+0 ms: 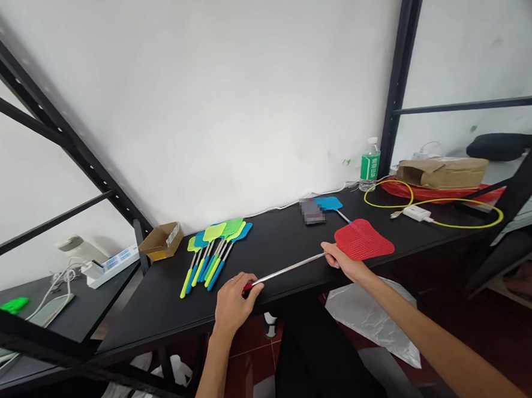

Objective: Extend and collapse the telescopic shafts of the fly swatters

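Between my two hands a red fly swatter (292, 266) with a long metal rod is stretched out above the front of the black table (268, 241). My left hand (236, 300) is closed round its red handle. At the other end, my right hand (339, 260) grips the rod close to the perforated red head. To the left lies a fanned pile of fly swatters (217, 247), with green, yellow and blue heads and handles. A blue fly swatter (330, 203) rests behind the red head, its handle partly hidden.
An open cardboard box (161, 241) stands left of the pile. Toward the back are a blurred grey object (312, 211) and a water bottle (370, 165). A yellow cable (470, 225) and a brown package (442, 173) lie right. Black metal frames (403, 52) flank the table.
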### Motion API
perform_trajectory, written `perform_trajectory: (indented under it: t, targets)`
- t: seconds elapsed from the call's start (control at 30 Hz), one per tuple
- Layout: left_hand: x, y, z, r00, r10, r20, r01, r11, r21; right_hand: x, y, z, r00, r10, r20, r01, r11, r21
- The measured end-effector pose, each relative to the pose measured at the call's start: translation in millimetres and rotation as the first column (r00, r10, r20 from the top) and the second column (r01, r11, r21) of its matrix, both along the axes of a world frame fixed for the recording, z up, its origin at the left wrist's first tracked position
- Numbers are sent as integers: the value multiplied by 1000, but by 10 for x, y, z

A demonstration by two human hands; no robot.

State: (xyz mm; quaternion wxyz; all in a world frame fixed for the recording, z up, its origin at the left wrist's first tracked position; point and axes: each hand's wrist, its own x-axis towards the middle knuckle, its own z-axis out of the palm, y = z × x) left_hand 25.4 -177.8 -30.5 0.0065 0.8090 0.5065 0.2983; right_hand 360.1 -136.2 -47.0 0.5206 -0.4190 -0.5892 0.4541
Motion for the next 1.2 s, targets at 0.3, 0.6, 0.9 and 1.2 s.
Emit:
perform_trajectory:
  t: [0.3,0.6,0.9,1.2]
  targets:
    - [-6,7,-2,999,-13,-41,13,1000,1,-9,-13,2,1000,-1,-16,1,1000,3]
    - [30,-18,60,998,-1,-57,0,1000,-26,2,17,-45,1000,-3,-21,4,1000,18]
    - [57,-58,73,998,24,-52,-23,999,27,-24,42,-47,998,-4,-65,6,999,32]
    - [65,-68,37,998,46,-35,-46,999,9,-25,30,-14,993,-10,-119,12,1000,17]
